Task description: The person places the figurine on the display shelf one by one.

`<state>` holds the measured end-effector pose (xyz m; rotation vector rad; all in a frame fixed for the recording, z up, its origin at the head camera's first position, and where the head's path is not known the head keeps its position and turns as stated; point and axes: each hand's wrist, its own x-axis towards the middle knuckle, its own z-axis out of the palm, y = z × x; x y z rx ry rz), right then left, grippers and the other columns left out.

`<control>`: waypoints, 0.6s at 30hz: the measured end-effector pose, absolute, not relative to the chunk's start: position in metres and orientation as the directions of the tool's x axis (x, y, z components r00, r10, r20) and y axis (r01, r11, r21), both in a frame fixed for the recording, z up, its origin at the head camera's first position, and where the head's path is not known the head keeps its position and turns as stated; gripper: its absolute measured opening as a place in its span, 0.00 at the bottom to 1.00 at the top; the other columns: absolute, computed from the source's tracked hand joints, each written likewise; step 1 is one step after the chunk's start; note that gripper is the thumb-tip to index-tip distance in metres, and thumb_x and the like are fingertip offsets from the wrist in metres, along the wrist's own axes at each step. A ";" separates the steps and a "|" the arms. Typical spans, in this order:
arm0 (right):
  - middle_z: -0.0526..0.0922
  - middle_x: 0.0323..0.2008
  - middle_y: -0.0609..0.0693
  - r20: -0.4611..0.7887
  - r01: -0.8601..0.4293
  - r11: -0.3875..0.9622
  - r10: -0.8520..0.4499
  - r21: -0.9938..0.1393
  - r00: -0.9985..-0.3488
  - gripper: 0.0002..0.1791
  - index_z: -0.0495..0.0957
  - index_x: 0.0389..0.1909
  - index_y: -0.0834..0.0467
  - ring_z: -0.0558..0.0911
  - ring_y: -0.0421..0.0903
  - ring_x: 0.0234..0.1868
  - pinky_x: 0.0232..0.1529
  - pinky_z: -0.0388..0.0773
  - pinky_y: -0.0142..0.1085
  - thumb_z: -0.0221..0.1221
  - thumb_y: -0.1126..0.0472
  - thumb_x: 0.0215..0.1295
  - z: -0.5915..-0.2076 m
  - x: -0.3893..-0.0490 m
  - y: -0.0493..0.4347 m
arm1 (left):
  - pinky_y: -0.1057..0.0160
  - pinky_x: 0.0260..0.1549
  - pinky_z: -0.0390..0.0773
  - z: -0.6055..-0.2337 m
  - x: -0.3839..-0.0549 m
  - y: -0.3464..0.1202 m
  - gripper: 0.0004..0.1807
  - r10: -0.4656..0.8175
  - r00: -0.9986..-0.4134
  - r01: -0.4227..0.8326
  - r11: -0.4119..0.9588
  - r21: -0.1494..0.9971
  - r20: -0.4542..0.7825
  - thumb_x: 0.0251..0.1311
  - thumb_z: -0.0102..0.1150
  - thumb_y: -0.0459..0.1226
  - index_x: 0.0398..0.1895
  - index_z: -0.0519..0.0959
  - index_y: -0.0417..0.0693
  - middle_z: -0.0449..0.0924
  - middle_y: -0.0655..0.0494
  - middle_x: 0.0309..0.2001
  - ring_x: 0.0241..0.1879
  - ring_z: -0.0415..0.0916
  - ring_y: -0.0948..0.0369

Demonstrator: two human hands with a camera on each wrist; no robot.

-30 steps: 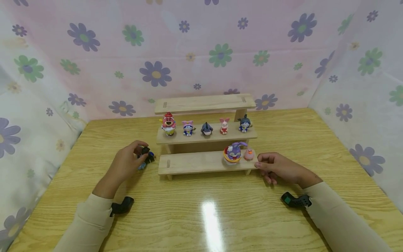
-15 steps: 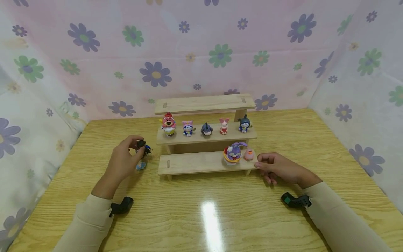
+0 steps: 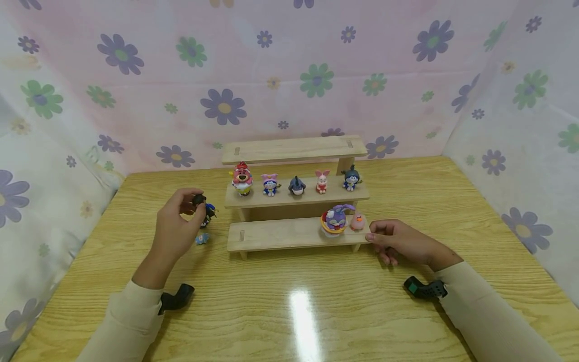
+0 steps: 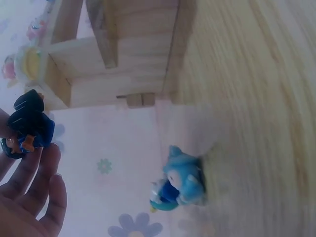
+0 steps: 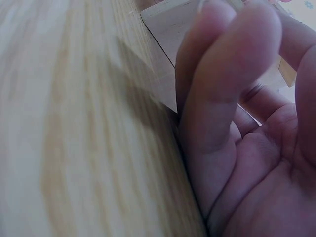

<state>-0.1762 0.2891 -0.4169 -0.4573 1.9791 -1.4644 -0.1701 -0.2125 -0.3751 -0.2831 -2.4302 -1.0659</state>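
My left hand (image 3: 174, 226) pinches a small dark figurine (image 3: 209, 215) between thumb and fingers, left of the tiered wooden display shelf (image 3: 280, 234). In the left wrist view the figurine (image 4: 32, 116) shows black and blue parts, and its lower end lies by the curled fingers. Just below that hand, a light-blue figurine (image 4: 186, 175) stands on the table, with a smaller blue-and-white one (image 4: 164, 195) beside it. My right hand (image 3: 400, 242) grips the right end of the shelf's lowest board, thumb at its edge, lower fingers curled close over the tabletop in the right wrist view.
On the lowest board, a purple rabbit figurine (image 3: 335, 219) sits beside a pink bird figurine (image 3: 358, 221). The middle board carries several figurines, among them a red-hatted pink bear (image 3: 242, 180) and a grey-blue donkey (image 3: 297, 186). A flowered cloth (image 3: 289, 55) hangs behind and at both sides.
My left hand has lifted the dark figurine up and slightly left, away from the light-blue figurine, which now shows more fully on the table. The right hand stays on the shelf end.
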 end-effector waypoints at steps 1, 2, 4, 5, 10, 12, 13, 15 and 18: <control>0.76 0.24 0.47 -0.277 0.088 0.321 -0.607 -0.943 -0.745 0.19 0.68 0.43 0.70 0.78 0.40 0.19 0.18 0.79 0.36 0.50 0.54 0.79 -0.417 -0.176 0.289 | 0.72 0.37 0.75 -0.373 -0.169 -0.211 0.15 -0.001 -0.864 0.373 0.671 0.641 0.504 0.67 0.57 0.33 0.56 0.77 0.42 0.82 0.48 0.42 0.36 0.76 0.65; 0.77 0.24 0.47 -0.277 0.090 0.320 -0.606 -0.943 -0.745 0.19 0.68 0.43 0.70 0.78 0.40 0.20 0.18 0.79 0.36 0.50 0.54 0.79 -0.417 -0.176 0.289 | 0.73 0.35 0.75 -0.371 -0.168 -0.209 0.15 0.000 -0.858 0.384 0.664 0.641 0.513 0.67 0.58 0.33 0.56 0.77 0.42 0.82 0.49 0.42 0.35 0.75 0.68; 0.77 0.25 0.47 -0.279 0.093 0.321 -0.605 -0.943 -0.746 0.19 0.68 0.43 0.70 0.78 0.40 0.20 0.18 0.79 0.36 0.51 0.54 0.78 -0.417 -0.176 0.289 | 0.74 0.34 0.75 -0.367 -0.165 -0.204 0.15 0.007 -0.844 0.414 0.645 0.642 0.537 0.66 0.58 0.32 0.55 0.77 0.41 0.82 0.49 0.42 0.35 0.74 0.72; 0.77 0.25 0.47 -0.281 0.094 0.322 -0.604 -0.942 -0.746 0.19 0.68 0.43 0.70 0.78 0.40 0.20 0.18 0.79 0.37 0.51 0.54 0.78 -0.417 -0.176 0.289 | 0.74 0.33 0.75 -0.365 -0.163 -0.202 0.15 0.015 -0.837 0.429 0.637 0.640 0.546 0.65 0.59 0.31 0.55 0.77 0.41 0.82 0.49 0.42 0.34 0.73 0.72; 0.77 0.24 0.48 -0.284 0.096 0.326 -0.599 -0.941 -0.749 0.19 0.68 0.43 0.70 0.78 0.40 0.20 0.18 0.78 0.36 0.51 0.53 0.78 -0.417 -0.176 0.289 | 0.73 0.31 0.74 -0.357 -0.157 -0.187 0.16 0.068 -0.802 0.505 0.607 0.614 0.593 0.63 0.61 0.30 0.54 0.78 0.40 0.82 0.49 0.40 0.34 0.74 0.68; 0.77 0.25 0.48 -0.283 0.095 0.326 -0.599 -0.941 -0.749 0.19 0.68 0.43 0.70 0.78 0.40 0.19 0.18 0.78 0.36 0.51 0.53 0.78 -0.416 -0.176 0.289 | 0.73 0.30 0.75 -0.354 -0.155 -0.181 0.16 0.085 -0.795 0.523 0.597 0.608 0.600 0.62 0.61 0.30 0.53 0.78 0.39 0.82 0.49 0.41 0.33 0.75 0.66; 0.77 0.25 0.48 -0.284 0.094 0.327 -0.599 -0.940 -0.749 0.19 0.68 0.43 0.70 0.78 0.40 0.19 0.18 0.78 0.36 0.51 0.53 0.78 -0.416 -0.176 0.289 | 0.73 0.30 0.75 -0.353 -0.155 -0.178 0.16 0.092 -0.793 0.531 0.591 0.608 0.603 0.62 0.61 0.30 0.53 0.78 0.39 0.83 0.49 0.41 0.33 0.75 0.65; 0.77 0.25 0.48 -0.282 0.092 0.328 -0.600 -0.940 -0.749 0.19 0.68 0.43 0.70 0.78 0.40 0.19 0.18 0.78 0.36 0.51 0.53 0.78 -0.416 -0.175 0.289 | 0.72 0.31 0.76 -0.351 -0.155 -0.172 0.16 0.104 -0.792 0.538 0.582 0.609 0.601 0.61 0.62 0.30 0.53 0.78 0.40 0.83 0.49 0.41 0.34 0.76 0.63; 0.77 0.25 0.48 -0.281 0.090 0.327 -0.603 -0.941 -0.747 0.20 0.68 0.43 0.70 0.78 0.40 0.19 0.18 0.78 0.37 0.51 0.53 0.78 -0.416 -0.176 0.289 | 0.71 0.30 0.75 -0.348 -0.154 -0.163 0.16 0.120 -0.794 0.546 0.570 0.613 0.596 0.61 0.63 0.30 0.53 0.79 0.42 0.83 0.50 0.42 0.36 0.77 0.61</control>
